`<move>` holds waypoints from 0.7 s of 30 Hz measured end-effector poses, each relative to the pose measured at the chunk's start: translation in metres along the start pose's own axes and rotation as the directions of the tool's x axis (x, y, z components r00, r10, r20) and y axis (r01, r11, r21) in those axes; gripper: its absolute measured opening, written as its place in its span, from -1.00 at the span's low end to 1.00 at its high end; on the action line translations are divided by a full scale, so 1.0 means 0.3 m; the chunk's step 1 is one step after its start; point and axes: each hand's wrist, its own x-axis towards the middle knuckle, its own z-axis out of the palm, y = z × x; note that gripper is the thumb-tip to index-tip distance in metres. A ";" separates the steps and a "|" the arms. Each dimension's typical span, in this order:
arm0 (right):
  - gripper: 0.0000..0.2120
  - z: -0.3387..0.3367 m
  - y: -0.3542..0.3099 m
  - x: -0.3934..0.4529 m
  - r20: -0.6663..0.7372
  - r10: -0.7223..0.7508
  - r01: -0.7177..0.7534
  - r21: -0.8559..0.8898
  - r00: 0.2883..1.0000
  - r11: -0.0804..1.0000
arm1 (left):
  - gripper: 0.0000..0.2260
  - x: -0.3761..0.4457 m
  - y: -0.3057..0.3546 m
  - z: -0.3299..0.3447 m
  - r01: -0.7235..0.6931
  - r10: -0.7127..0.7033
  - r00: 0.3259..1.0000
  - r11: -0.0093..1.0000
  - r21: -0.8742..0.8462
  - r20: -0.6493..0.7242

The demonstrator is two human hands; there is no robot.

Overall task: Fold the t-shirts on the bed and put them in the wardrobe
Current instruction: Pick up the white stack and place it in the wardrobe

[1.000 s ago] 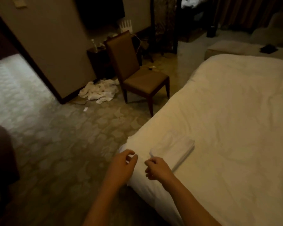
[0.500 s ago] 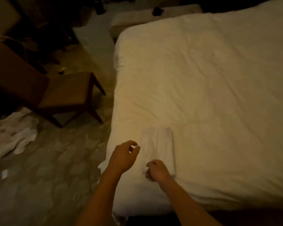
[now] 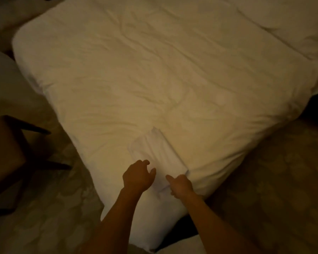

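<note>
Dim, warm light; the head view is soft with blur. A white bed (image 3: 154, 70) fills most of the frame, its cover creased in long shallow folds, one corner pointing toward the camera.

A folded white t-shirt (image 3: 157, 154) lies flat on the bed near that close corner, a narrow rectangle running diagonally, its near end reaching the mattress edge.

Left hand (image 3: 138, 176) hovers just beside the shirt's near left side, fingers loosely curled with thumb and forefinger a little apart, gripping nothing. Whether it touches the fabric is hard to tell.

Right hand (image 3: 181, 185) sits at the shirt's near end, thumb stretched out toward the left hand and lying on or just over the cloth; the other fingers curl under at the shirt's edge. It appears to be pinching that edge, though blur leaves this uncertain. Both forearms come in from the bottom of the frame, bare.

A dark wooden chair (image 3: 6, 149) stands at the left on a patterned carpet (image 3: 50, 220), near the bed's side.
</note>
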 end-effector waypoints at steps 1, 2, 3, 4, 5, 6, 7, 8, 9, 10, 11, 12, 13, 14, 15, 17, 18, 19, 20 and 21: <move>-0.44 0.013 0.007 0.018 -0.020 0.049 -0.048 0.049 0.999 0.998 | -0.53 0.005 -0.009 0.014 0.002 -0.002 1.000 1.000 -0.002 0.006; -0.36 0.025 0.013 0.048 -0.032 0.097 -0.094 0.081 0.995 0.992 | -0.51 0.018 -0.019 0.019 0.006 -0.006 1.000 1.000 -0.003 0.013; -0.31 0.038 0.021 0.083 -0.033 0.135 -0.131 0.104 0.990 0.986 | -0.50 0.040 -0.031 0.020 0.003 -0.003 1.000 1.000 -0.012 0.014; -0.27 0.056 0.031 0.119 -0.027 0.162 -0.157 0.132 0.986 0.979 | -0.49 0.073 -0.050 0.019 -0.002 0.003 1.000 1.000 -0.019 0.023; -0.21 0.076 0.039 0.157 -0.022 0.189 -0.184 0.157 0.982 0.970 | -0.49 0.106 -0.065 0.011 -0.004 0.005 0.999 1.000 -0.026 0.035; -0.15 0.093 0.044 0.184 -0.008 0.225 -0.220 0.183 0.974 0.958 | -0.49 0.141 -0.077 0.001 0.004 -0.003 0.999 0.999 -0.037 0.039; -0.11 0.104 0.045 0.205 0.005 0.257 -0.252 0.227 0.966 0.941 | -0.50 0.184 -0.089 -0.006 0.011 -0.010 0.999 0.998 -0.055 0.031; -0.08 0.111 0.045 0.224 0.013 0.282 -0.274 0.276 0.959 0.921 | -0.51 0.230 -0.095 -0.017 0.017 -0.016 1.000 0.997 -0.072 0.020; -0.09 0.111 0.038 0.234 0.022 0.299 -0.290 0.324 0.954 0.901 | -0.50 0.278 -0.096 -0.027 0.014 -0.013 1.000 0.997 -0.080 0.007; -0.12 0.106 0.031 0.237 0.043 0.314 -0.306 0.384 0.948 0.871 | -0.48 0.323 -0.092 -0.034 0.003 -0.003 1.000 0.998 -0.066 0.004; -0.15 0.102 0.024 0.240 0.073 0.320 -0.318 0.442 0.945 0.839 | -0.45 0.366 -0.087 -0.036 -0.010 0.010 1.000 0.999 -0.038 0.007; -0.18 0.100 0.024 0.248 0.094 0.312 -0.318 0.471 0.945 0.823 | -0.43 0.403 -0.083 -0.034 -0.019 0.019 1.000 1.000 -0.003 0.016; -0.19 0.102 0.022 0.255 0.087 0.294 -0.300 0.468 0.952 0.831 | -0.41 0.437 -0.078 -0.034 -0.025 0.024 0.999 0.999 0.032 0.022; -0.20 0.109 0.028 0.268 0.059 0.284 -0.278 0.464 0.957 0.841 | -0.38 0.466 -0.076 -0.031 -0.030 0.028 0.999 0.997 0.068 0.027; -0.20 0.114 0.030 0.276 0.026 0.270 -0.250 0.470 0.963 0.847 | -0.35 0.490 -0.074 -0.031 -0.040 0.038 0.999 0.994 0.103 0.027; -0.25 0.131 0.025 0.284 -0.009 0.266 -0.216 0.555 0.964 0.803 | -0.29 0.538 -0.076 -0.031 -0.071 0.063 0.996 0.987 0.146 0.060; -0.27 0.138 0.024 0.286 -0.013 0.277 -0.213 0.604 0.961 0.768 | -0.27 0.564 -0.075 -0.032 -0.079 0.064 0.992 0.987 0.140 0.112; -0.27 0.146 0.020 0.287 -0.005 0.292 -0.219 0.649 0.956 0.728 | -0.25 0.588 -0.069 -0.033 -0.077 0.055 0.983 0.990 0.120 0.176; -0.24 0.153 0.018 0.290 0.005 0.292 -0.213 0.695 0.956 0.687 | -0.25 0.610 -0.065 -0.030 -0.066 0.044 0.973 0.994 0.090 0.226; -0.16 0.162 0.010 0.291 0.005 0.286 -0.197 0.735 0.958 0.649 | -0.26 0.625 -0.063 -0.034 -0.046 0.029 0.968 0.997 0.065 0.251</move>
